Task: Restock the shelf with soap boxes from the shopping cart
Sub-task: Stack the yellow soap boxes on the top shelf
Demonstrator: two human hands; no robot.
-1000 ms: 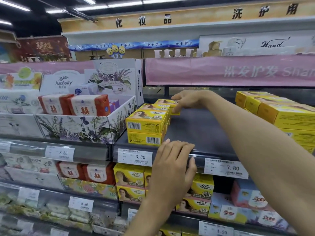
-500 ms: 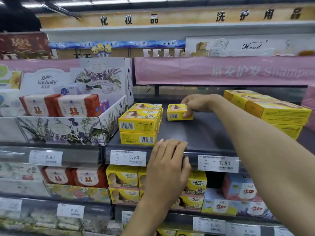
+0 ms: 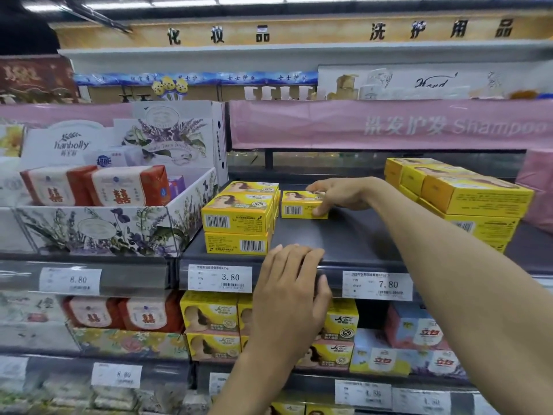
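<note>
On the shelf [image 3: 359, 241] — one soap box [image 3: 294, 208] held.

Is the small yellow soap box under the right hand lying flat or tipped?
Lying flat: the small yellow soap box sits level on the dark shelf, portrait face up, barcode facing forward.

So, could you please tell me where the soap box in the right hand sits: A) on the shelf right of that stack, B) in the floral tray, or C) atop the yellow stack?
A: the right hand holds the soap box on the dark shelf, beside the yellow stack.
</note>
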